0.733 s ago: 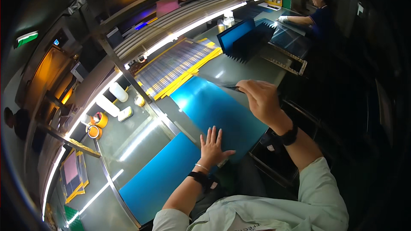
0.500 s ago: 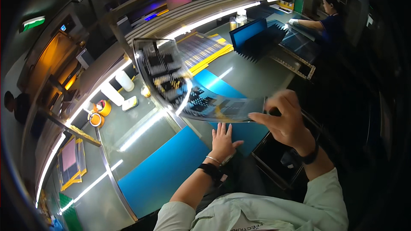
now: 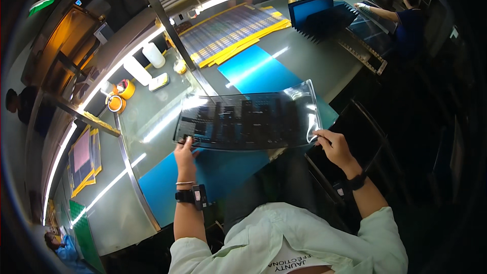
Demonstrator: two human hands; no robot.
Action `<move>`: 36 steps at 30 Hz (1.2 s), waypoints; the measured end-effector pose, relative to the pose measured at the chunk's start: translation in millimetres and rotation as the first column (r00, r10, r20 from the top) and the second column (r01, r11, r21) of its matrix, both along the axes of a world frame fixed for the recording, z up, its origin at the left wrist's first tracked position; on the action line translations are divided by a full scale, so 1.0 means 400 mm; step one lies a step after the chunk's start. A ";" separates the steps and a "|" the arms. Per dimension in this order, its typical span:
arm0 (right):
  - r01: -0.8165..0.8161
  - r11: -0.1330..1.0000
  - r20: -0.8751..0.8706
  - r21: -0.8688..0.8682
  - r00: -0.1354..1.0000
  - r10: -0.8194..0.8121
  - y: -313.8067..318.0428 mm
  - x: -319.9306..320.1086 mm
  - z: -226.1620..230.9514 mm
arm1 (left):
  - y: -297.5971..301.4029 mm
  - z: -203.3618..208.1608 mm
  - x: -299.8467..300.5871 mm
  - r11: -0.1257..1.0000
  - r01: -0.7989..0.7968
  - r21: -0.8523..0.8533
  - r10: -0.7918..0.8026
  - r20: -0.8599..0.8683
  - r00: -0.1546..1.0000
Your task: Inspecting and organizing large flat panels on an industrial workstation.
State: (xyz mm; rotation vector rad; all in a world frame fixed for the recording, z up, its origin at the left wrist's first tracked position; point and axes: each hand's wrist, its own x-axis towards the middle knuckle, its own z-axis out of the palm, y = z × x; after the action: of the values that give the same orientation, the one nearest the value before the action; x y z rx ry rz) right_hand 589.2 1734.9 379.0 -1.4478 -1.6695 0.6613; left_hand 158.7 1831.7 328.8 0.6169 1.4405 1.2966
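A flexible, glossy film sheet (image 3: 248,119) with a dark blocky pattern and a clear margin stretches between my hands above the bench. My left hand (image 3: 185,153) pinches its near left corner, thumb on top. At the near right corner my right hand (image 3: 332,144) grips the clear edge between thumb and fingers. The sheet sags slightly and its right end curls up, catching the light. Below it a blue panel (image 3: 167,187) lies on the bench, partly covered by the sheet and my left arm. Another blue panel (image 3: 258,68) lies beyond the sheet.
Yellow-edged patterned films (image 3: 228,33) are spread at the back. A toothed black rack (image 3: 324,18) holds blue panels at the far right, near a co-worker (image 3: 413,25). Tape rolls (image 3: 116,103) and white rolls (image 3: 137,70) stand on the left. A metal post (image 3: 172,33) rises behind the sheet.
The film sheet has swung down from a raised, tilted position to nearly level. My left hand has moved left from the blue panel and taken its left corner; my right hand still holds the right end.
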 end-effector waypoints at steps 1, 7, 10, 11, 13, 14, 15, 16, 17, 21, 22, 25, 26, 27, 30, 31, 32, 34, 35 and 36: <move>0.028 0.997 -0.049 -0.071 0.998 -0.032 0.008 -0.016 -0.009 | -0.002 0.008 -0.018 0.998 -0.045 0.049 0.055 -0.217 0.975; -0.037 0.939 -0.581 -0.342 0.794 -0.180 0.050 -0.160 -0.099 | -0.232 0.073 -0.216 0.927 -0.296 0.231 0.362 -0.339 0.869; -0.132 0.898 -0.587 -0.419 0.794 -0.157 0.063 -0.242 -0.124 | -0.406 0.064 -0.294 0.904 -0.393 0.168 0.427 -0.322 0.845; -0.126 0.889 -0.572 -0.440 0.803 -0.169 0.065 -0.260 -0.133 | -0.453 0.051 -0.306 0.887 -0.445 0.124 0.462 -0.264 0.847; -0.106 0.890 -0.528 -0.444 0.834 -0.164 0.069 -0.285 -0.143 | -0.521 0.028 -0.321 0.863 -0.500 0.065 0.502 -0.208 0.839; -0.048 0.910 -0.435 -0.412 0.888 -0.150 0.068 -0.293 -0.141 | -0.543 0.016 -0.325 0.856 -0.517 0.034 0.509 -0.233 0.828; -0.002 0.929 -0.338 -0.371 0.932 -0.133 0.069 -0.305 -0.136 | -0.568 0.005 -0.329 0.843 -0.538 0.006 0.521 -0.257 0.814; 0.025 0.917 -0.302 -0.398 0.940 -0.157 0.070 -0.317 -0.122 | -0.585 -0.003 -0.336 0.840 -0.543 0.014 0.531 -0.224 0.817; 0.022 0.914 -0.296 -0.406 0.943 -0.154 0.068 -0.317 -0.126 | -0.595 -0.011 -0.342 0.837 -0.548 0.004 0.534 -0.225 0.815; 0.038 0.962 -0.070 -0.269 0.996 -0.059 0.063 -0.322 -0.134 | -0.613 -0.016 -0.347 0.821 -0.571 -0.016 0.535 -0.332 0.777; 0.050 0.978 0.006 -0.204 0.999 -0.050 0.061 -0.323 -0.132 | -0.615 -0.015 -0.346 0.823 -0.568 -0.024 0.522 -0.363 0.772; 0.081 0.973 0.044 -0.218 0.996 -0.073 0.058 -0.328 -0.128 | -0.622 -0.029 -0.352 0.820 -0.572 -0.026 0.527 -0.357 0.771; 0.082 0.972 0.045 -0.221 0.996 -0.074 0.059 -0.326 -0.131 | -0.621 -0.031 -0.350 0.820 -0.571 -0.029 0.525 -0.358 0.772; 0.090 0.973 0.064 -0.215 0.995 -0.078 0.060 -0.323 -0.132 | -0.616 -0.030 -0.345 0.818 -0.574 -0.037 0.524 -0.362 0.771; 0.110 0.969 0.103 -0.221 0.991 -0.089 0.063 -0.320 -0.128 | -0.616 -0.038 -0.348 0.822 -0.567 -0.047 0.514 -0.366 0.776; 0.119 0.966 0.120 -0.231 0.988 -0.093 0.062 -0.325 -0.125 | -0.622 -0.039 -0.354 0.826 -0.562 -0.044 0.509 -0.369 0.778; 0.108 0.966 0.115 -0.233 0.990 -0.083 0.060 -0.331 -0.121 | -0.630 -0.036 -0.361 0.820 -0.570 -0.044 0.516 -0.374 0.771; 0.091 0.978 0.156 -0.185 0.986 -0.062 0.060 -0.354 -0.124 | -0.656 -0.021 -0.384 0.828 -0.558 -0.065 0.483 -0.424 0.766; 0.077 0.986 0.169 -0.145 0.984 -0.052 0.059 -0.357 -0.133 | -0.655 -0.010 -0.391 0.826 -0.561 -0.056 0.488 -0.428 0.761; 0.047 0.991 0.172 -0.126 0.985 -0.025 0.061 -0.359 -0.151 | -0.646 0.008 -0.385 0.813 -0.582 -0.004 0.533 -0.396 0.748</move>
State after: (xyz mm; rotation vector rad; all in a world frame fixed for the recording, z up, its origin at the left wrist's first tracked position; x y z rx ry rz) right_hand 445.7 1759.1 318.5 -1.6628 -1.7526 0.6518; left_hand 4.9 1573.4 332.1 0.3612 2.1312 1.5820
